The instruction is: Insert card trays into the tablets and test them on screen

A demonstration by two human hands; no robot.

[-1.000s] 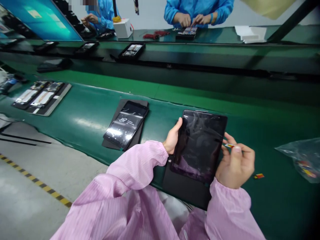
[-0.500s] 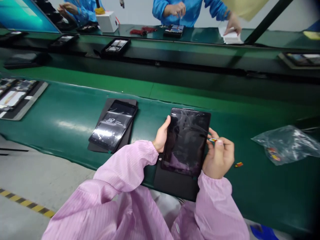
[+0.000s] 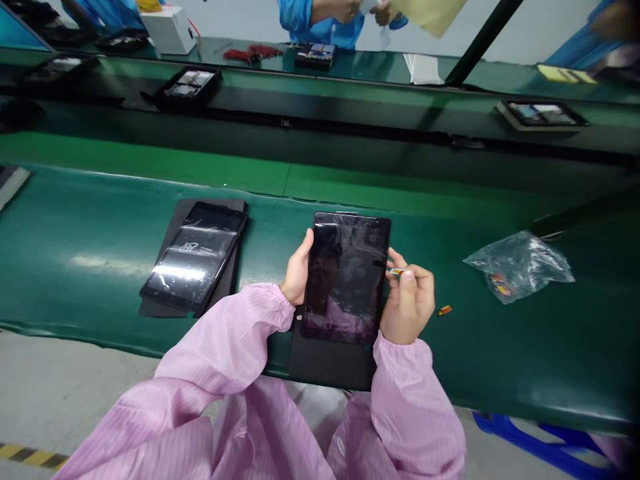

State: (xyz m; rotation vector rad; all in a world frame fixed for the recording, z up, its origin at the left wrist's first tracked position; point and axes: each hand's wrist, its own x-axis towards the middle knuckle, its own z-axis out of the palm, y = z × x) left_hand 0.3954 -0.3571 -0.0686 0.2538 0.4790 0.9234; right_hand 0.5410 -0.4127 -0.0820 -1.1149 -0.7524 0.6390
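My left hand grips the left edge of a black tablet with a glossy film on its screen, holding it above a black mat. At the tablet's right edge my right hand pinches a small red and white card between thumb and fingers. Both arms wear pink sleeves. A second small red card lies on the green table just right of my right hand.
Another black tablet lies on a dark mat to the left. A clear plastic bag with small red pieces sits at the right. Trays with devices ride the far conveyor. People in blue work at the bench behind it.
The view has swung right, so everything sits further left in frame. My hands keep the same grip on the tablet and card. A person across has lifted their hands from the bench.
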